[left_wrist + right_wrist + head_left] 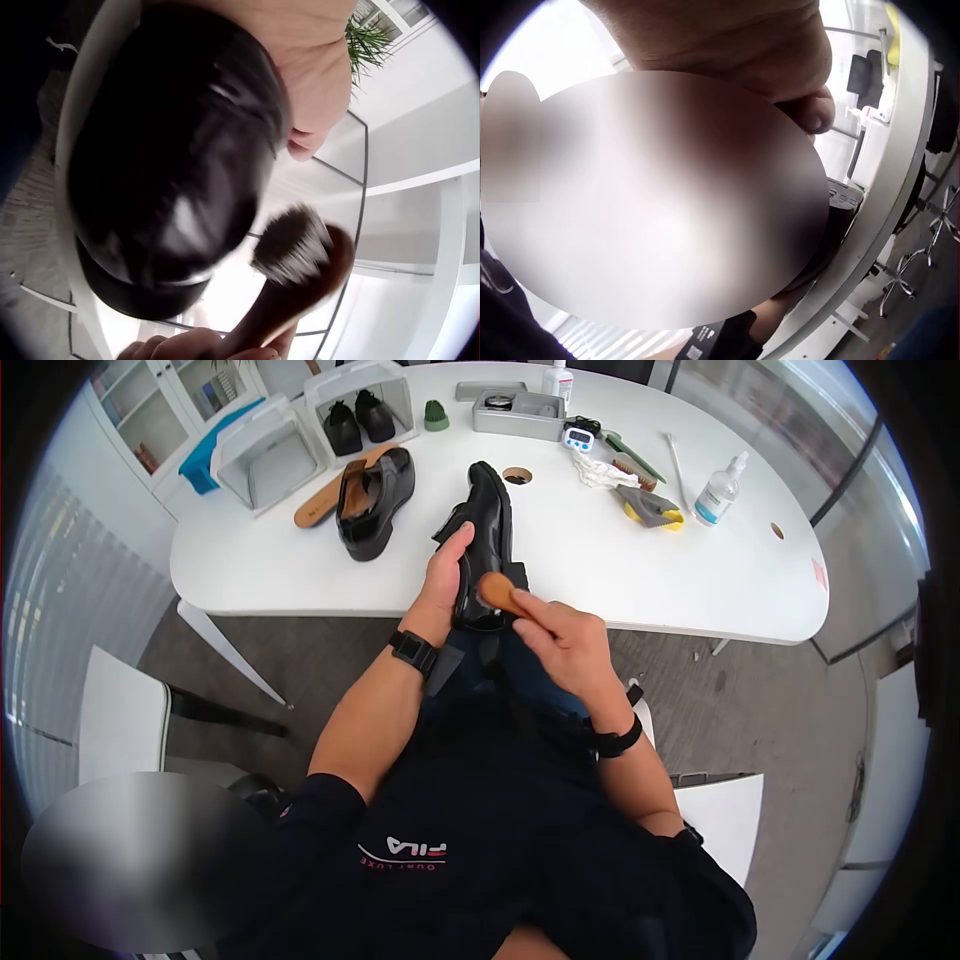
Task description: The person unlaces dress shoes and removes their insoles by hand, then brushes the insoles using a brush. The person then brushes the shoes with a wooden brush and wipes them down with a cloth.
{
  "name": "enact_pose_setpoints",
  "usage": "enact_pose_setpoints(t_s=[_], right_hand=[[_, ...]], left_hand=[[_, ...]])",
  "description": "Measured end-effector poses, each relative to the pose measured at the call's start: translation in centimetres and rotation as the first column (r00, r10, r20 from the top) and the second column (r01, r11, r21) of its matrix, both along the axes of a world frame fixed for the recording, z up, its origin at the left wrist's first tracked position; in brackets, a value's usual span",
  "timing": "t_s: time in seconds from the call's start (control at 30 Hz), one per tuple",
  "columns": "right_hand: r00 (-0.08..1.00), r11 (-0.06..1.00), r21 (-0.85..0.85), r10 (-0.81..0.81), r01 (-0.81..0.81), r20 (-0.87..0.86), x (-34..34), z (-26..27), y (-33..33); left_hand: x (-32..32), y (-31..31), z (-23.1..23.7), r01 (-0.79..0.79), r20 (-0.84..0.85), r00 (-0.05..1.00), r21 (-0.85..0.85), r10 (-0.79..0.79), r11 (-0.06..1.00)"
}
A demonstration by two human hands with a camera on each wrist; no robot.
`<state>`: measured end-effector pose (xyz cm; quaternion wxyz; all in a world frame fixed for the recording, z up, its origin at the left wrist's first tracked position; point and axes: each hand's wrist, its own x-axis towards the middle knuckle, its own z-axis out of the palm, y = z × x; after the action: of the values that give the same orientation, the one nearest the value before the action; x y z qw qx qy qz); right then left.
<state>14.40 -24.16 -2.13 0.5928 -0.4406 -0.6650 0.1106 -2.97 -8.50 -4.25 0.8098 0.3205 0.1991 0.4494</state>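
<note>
Left hand (441,582) grips the black shoe (487,525) by its side, at near edge of white table (640,580). Right hand (570,645), fingers curled, holds wooden brush (497,591), bristles just beside the shoe. Another dark shoe (370,538) sits on the table, farther left.

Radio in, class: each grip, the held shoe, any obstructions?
Left grip holding black shoe. Right grip holding brush. Brush at shoe's near end, contact unclear. No obstruction visible between them.
</note>
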Motion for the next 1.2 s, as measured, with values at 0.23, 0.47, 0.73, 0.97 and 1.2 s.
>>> enact_pose_setpoints(t_s=[0.23,0.47,0.73,0.97,1.2], right_hand=[[0.782,0.934,-0.071,-0.25,0.35,0.57,-0.1,4.5,2.9],[0.791,0.97,-0.226,0.066,0.093,0.608,-1.0,6.5,-0.1],[0.748,0.968,-0.24,0.213,-0.074,0.629,-1.7,6.6,-0.4],[0.807,0.986,-0.149,0.03,0.072,0.589,-1.5,6.3,4.1],[0.547,0.978,-0.047,-0.074,0.203,0.834,-1.1,8.6,5.1]], left_hand=[[0.0,-0.3,0.3,0.03,0.086,0.996,0.042,-0.034,0.999],[-0.4,0.7,-1.3,0.064,-0.028,0.998,0.07,-0.063,0.995],[-0.3,2.3,-2.0,0.077,0.125,0.989,0.063,-0.084,0.995],[-0.4,1.7,-0.9,0.169,0.161,0.971,0.066,-0.177,0.983],[-0.7,0.7,-0.2,0.211,0.065,0.974,0.071,-0.216,0.975]])
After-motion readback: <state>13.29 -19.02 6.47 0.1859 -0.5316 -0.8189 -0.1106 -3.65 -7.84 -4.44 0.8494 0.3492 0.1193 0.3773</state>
